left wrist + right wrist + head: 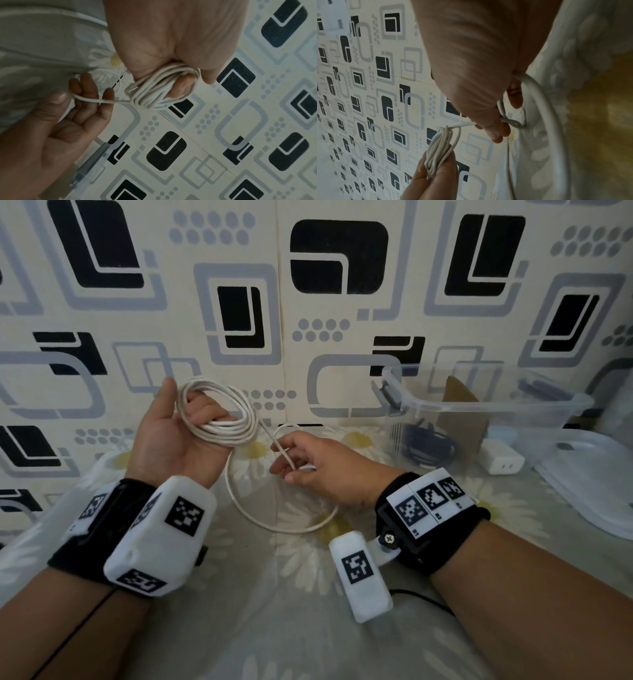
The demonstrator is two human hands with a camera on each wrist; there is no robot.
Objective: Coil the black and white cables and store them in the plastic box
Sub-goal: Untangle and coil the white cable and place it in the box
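Note:
My left hand (185, 419) is raised palm up and grips several loops of the white cable (219, 409); the coil (154, 86) wraps round its curled fingers. A loose strand runs from the coil to my right hand (301, 460), whose fingers curl round it, and the tail (274, 525) loops on the bedsheet below. From the right wrist view the coil (440, 148) shows pinched between the left fingers. The clear plastic box (479, 405) stands at the right, with the black cable (428, 446) coiled inside it.
A white charger block (501, 462) lies in front of the box. The box's clear lid (589, 474) rests at the far right. A brown cardboard piece (462, 412) stands in the box. A patterned wall rises close behind the flowered sheet (291, 611).

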